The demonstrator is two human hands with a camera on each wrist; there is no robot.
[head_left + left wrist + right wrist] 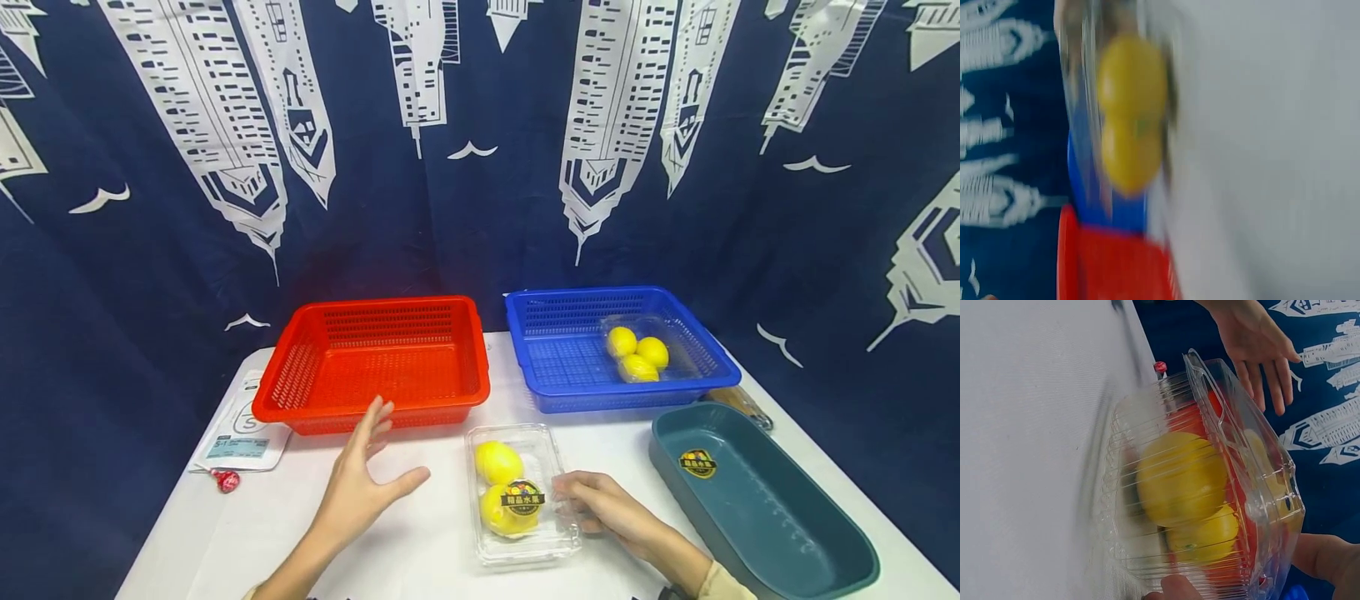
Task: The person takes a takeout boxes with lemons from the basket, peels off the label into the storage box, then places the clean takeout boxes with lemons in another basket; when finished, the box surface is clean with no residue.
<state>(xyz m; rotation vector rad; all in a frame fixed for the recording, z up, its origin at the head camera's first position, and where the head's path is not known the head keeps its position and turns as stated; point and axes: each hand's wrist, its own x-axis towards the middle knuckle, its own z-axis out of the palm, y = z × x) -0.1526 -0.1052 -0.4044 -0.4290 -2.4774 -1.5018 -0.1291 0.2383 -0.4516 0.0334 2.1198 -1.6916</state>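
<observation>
A clear plastic clamshell box (528,552) lies on the white table with yellow lemons (498,463) inside. A black and gold fruit sticker (522,497) is on its lid. My right hand (600,504) grips the box's right side, its thumb (1179,589) showing at the wall in the right wrist view. To the left of the box, my left hand (367,479) is held apart from it, thumb and fingers spread with nothing between them. The left wrist view is blurred but shows the lemons (1132,112) through the plastic.
Behind the left hand stands a red basket (375,412). A blue basket (622,400) at back right contains another clear box of lemons (652,352). A teal tray (772,500) with a similar sticker is at right. A white packet (243,433) and red-wrapped lollipop (226,481) lie at left.
</observation>
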